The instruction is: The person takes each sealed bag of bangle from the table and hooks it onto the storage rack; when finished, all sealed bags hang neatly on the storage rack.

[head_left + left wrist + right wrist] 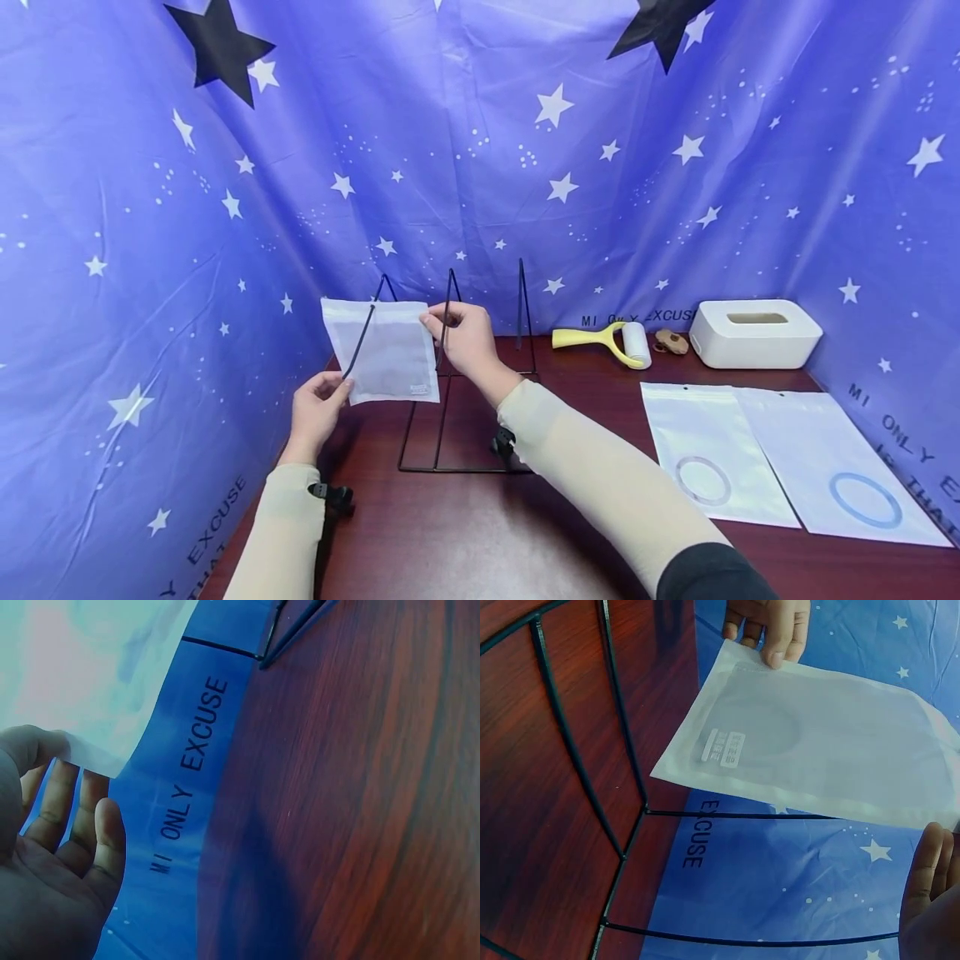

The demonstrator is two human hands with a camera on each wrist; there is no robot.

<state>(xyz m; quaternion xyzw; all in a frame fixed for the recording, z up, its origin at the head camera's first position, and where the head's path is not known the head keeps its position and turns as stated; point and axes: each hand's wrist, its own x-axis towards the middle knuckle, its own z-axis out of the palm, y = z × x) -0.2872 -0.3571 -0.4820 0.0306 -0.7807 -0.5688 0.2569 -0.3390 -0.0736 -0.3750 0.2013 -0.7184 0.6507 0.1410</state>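
Note:
My left hand (315, 414) pinches the lower left corner of a white zip pouch (401, 350) between thumb and fingers. The right hand (468, 340) grips its upper right corner. Upright and slightly tilted, the pouch shows small white print near its bottom corner, and a faint round shape inside it in the right wrist view. A black wire rack (465, 471) with tall triangular dividers stands on the table; its left divider (362, 340) crosses in front of the pouch in the head view. The middle divider passes by my right fingers.
Two white zip pouches (697, 433) with rings showing lie overlapping at the right. Behind them stand a white tissue box (757, 350), a small brown object (670, 342) and a yellow-handled lint roller (592, 337). Blue star-printed cloth (465, 167) walls the table (435, 533).

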